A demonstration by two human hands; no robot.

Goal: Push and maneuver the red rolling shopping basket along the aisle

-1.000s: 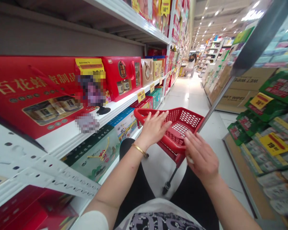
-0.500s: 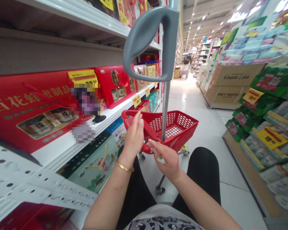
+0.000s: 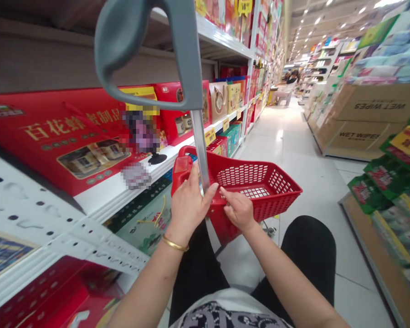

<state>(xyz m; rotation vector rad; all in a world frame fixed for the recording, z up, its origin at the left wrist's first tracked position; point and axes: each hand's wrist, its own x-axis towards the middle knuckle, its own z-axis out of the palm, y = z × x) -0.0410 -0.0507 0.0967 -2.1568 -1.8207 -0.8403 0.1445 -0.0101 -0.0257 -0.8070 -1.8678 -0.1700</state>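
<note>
A red plastic shopping cart (image 3: 259,171) with a perforated basket stands between my knees, with a metal pole (image 3: 198,148) rising from its near end to a grey looped handle (image 3: 187,68). My left hand (image 3: 188,202), a gold bangle on its wrist, lies over the cart's near end beside the pole. Its fingers are stretched out and its thumb is spread. Close to that thumb, my right hand (image 3: 239,210) is at the basket's near corner with its fingers curled and index finger pointing left. Whatever it may hold is hidden.
White shelves on the left hold red gift boxes (image 3: 61,141) and a small round-based stand (image 3: 157,158). Cartons marked wet wipes (image 3: 365,116) and green packs (image 3: 379,182) line the right side. A tiled aisle (image 3: 269,132) runs ahead, with a person (image 3: 290,82) far off.
The cart has turned and come nearer, its handle shifting left in view. My left hand has flattened onto the cart's near end. My right hand has moved slightly up and right, its fingers more curled.
</note>
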